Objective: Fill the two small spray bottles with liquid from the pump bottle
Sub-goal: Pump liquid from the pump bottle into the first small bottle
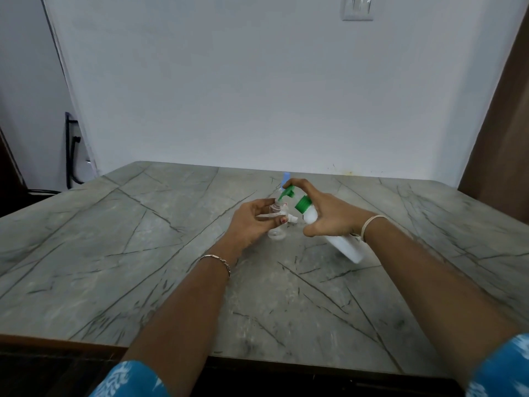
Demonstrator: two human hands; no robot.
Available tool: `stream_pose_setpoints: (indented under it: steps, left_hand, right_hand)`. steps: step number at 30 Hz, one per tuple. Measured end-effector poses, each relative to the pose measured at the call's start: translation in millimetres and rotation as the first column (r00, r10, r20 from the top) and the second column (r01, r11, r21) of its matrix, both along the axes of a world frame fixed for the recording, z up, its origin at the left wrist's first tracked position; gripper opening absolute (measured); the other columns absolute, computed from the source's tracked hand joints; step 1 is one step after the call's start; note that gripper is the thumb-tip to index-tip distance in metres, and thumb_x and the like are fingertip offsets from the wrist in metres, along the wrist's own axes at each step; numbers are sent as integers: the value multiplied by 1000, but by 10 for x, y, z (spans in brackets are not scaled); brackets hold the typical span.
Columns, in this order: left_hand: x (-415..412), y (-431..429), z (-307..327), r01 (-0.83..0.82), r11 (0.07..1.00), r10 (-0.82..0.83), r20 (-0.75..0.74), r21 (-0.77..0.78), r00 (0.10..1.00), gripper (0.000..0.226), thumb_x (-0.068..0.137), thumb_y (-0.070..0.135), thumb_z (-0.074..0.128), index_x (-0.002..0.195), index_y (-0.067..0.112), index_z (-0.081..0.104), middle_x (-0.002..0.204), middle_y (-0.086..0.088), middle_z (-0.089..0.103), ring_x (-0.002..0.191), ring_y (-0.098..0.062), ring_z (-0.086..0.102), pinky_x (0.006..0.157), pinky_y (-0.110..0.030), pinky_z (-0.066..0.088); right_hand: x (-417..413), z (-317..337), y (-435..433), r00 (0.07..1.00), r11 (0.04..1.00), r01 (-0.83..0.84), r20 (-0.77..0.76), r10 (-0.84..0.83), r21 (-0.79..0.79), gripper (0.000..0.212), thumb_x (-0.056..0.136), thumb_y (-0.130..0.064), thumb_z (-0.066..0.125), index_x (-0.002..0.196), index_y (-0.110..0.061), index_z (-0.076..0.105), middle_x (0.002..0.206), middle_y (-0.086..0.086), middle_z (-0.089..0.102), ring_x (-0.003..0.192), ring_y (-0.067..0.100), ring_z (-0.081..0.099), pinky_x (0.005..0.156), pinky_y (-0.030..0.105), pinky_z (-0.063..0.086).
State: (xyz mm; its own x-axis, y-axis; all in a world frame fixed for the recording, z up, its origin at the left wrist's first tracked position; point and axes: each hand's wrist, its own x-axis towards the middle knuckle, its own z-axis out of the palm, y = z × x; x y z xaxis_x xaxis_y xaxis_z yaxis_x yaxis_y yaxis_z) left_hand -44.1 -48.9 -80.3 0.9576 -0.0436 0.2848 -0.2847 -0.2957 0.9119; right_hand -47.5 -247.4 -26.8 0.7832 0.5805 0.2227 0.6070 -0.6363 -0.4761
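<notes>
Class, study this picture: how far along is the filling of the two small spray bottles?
Done: the clear spray bottle is open, a white sprayer top beside it. In hand: the left hand holds it while the right hand tilts the pump bottle, green nozzle at its mouth. Left: it looks nearly empty; a blue-topped item behind, probably the second bottle, is untouched.

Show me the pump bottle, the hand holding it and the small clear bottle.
pump bottle (345, 247): head view, white body below the wrist.
right hand (326, 213): head view, back of the hand.
small clear bottle (277, 208): head view, its neck.
</notes>
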Motion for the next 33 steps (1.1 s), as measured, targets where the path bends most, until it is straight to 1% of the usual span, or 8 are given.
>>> stream_pose_setpoints:
  steps: [6,8,10,13,18,23,28,33]
  left_hand:
    - [-13,17,0,24,998,-25,-18,-65,1000,89,49,58,87,124,16,65,110,-1,73,102,-17,70,92,-45,56]
    - [-7,20,-2,30,997,-30,-10,-66,999,91,48,60,87,124,16,65,110,-2,73,102,-19,70,91,-46,56]
    - [-13,19,16,36,998,-36,-8,-60,999,88,50,57,85,125,16,64,110,-2,73,102,-19,70,91,-47,56]
    - [-12,19,25,37,996,-39,-26,-76,999,87,49,56,83,124,16,65,109,-3,73,102,-20,69,91,-47,56]
    - [22,9,31,20,998,-23,-45,-67,999,58,67,42,84,119,21,67,108,-2,73,104,-21,67,87,-48,58]
    - [73,15,19,23,996,-28,-68,-83,997,57,72,31,84,123,15,64,110,-5,71,107,-21,66,84,-43,59]
    - [44,9,15,56,989,-67,-76,-134,995,51,75,22,82,122,13,64,106,-5,73,101,-19,68,77,-34,60]
    - [51,18,21,58,988,-71,-81,-145,994,52,76,22,81,124,12,63,110,-7,72,106,-22,67,85,-45,59]
  right_hand:
    - [40,-86,47,998,996,-7,69,1,93,76,72,-8,69,129,-38,29,101,-4,62,71,17,63,60,26,53]
    - [63,-108,72,994,994,-4,110,-8,107,73,71,-9,70,127,-36,31,100,-3,63,70,14,62,60,26,50]
    - [79,-123,89,990,994,-2,137,-14,112,71,71,-9,70,126,-33,32,99,-4,63,70,12,61,60,23,47]
    - [89,-148,87,989,995,-1,150,-15,104,74,71,-11,69,129,-36,31,102,-1,64,73,15,62,63,30,50]
    - [87,-172,80,978,999,-40,206,33,29,99,72,-11,66,146,-50,12,119,-2,58,79,10,59,67,22,49]
    - [112,-187,70,983,995,-64,180,48,83,79,73,-9,67,137,-37,29,117,-2,59,83,9,59,69,20,46]
    - [128,-199,106,977,990,-61,211,33,124,68,73,-9,69,126,-31,33,113,-3,59,87,17,62,79,42,54]
    - [115,-213,110,974,993,-61,224,36,102,74,71,-15,67,133,-34,32,117,-2,59,86,18,62,77,37,56]
